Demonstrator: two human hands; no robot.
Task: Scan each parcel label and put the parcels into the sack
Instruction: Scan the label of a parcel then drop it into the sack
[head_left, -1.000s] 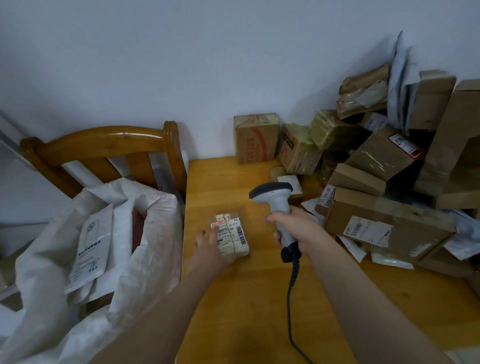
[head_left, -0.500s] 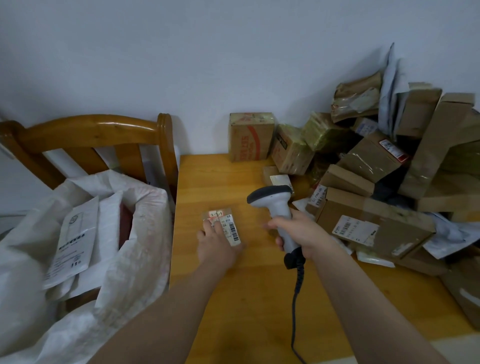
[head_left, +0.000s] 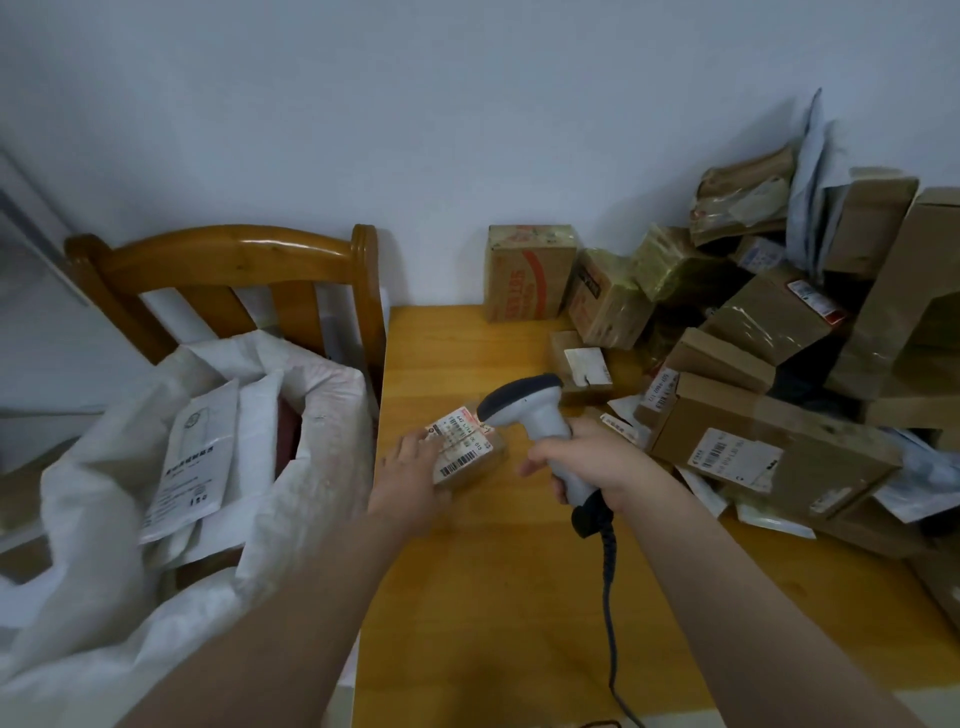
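Observation:
A small brown parcel (head_left: 467, 457) with a white barcode label lies on the wooden table (head_left: 509, 613) near its left edge. My left hand (head_left: 408, 475) grips the parcel's left end, fingers over the label's edge. My right hand (head_left: 592, 460) grips the handle of a grey barcode scanner (head_left: 524, 408); its dark head hovers just over the parcel's right end, pointing left at the label. The scanner's cable (head_left: 610, 613) trails toward me. A white woven sack (head_left: 322, 410) stands open left of the table, with a white mailer (head_left: 192, 467) inside.
A large heap of cardboard parcels (head_left: 769, 452) and mailers fills the table's right side up to the wall. A printed box (head_left: 527, 273) stands against the wall. A wooden chair back (head_left: 223, 254) rises behind the sack.
The parcel has turned so its label sits at an angle, and my left hand has shifted to its left end. The scanner head has moved left, over the parcel.

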